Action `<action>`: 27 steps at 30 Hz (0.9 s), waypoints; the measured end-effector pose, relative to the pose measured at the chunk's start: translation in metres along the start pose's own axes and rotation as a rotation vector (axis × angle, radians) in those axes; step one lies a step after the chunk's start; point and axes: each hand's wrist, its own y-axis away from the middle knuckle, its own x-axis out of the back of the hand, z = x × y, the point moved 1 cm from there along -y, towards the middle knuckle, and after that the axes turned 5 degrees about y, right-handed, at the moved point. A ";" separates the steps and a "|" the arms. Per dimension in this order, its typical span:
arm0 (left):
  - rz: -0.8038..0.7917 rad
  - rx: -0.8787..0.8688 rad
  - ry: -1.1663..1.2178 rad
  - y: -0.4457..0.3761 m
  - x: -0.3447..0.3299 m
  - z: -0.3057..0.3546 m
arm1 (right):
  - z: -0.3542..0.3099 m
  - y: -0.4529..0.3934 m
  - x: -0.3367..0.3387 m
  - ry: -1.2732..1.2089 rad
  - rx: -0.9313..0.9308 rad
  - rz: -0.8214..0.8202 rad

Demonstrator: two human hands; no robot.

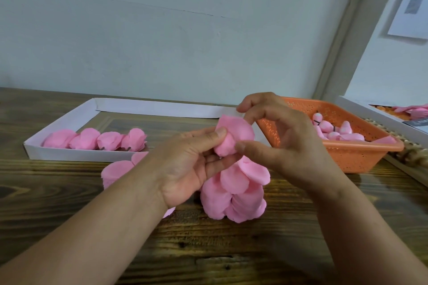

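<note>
Just above the table's middle, the left hand [185, 169] pinches a small pink fabric flower bud [228, 147] between thumb and fingers. The right hand [284, 143] closes thumb and forefinger on the same bud's round outer petal. A heap of loose pink fabric petals [234, 194] lies directly at 6 o'clock of it on the brown wooden table [231, 250]. A shallow white cardboard tray [69, 155] holding finished pink blooms [92, 141] sits at 9 o'clock, and an orange perforated plastic basket [356, 157] sits at 3 o'clock.

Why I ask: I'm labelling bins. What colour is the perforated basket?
The basket is orange, seen best in the head view.
</note>
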 end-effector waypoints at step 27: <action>-0.063 0.202 0.247 0.000 0.001 0.000 | 0.002 0.000 -0.001 0.117 0.007 -0.028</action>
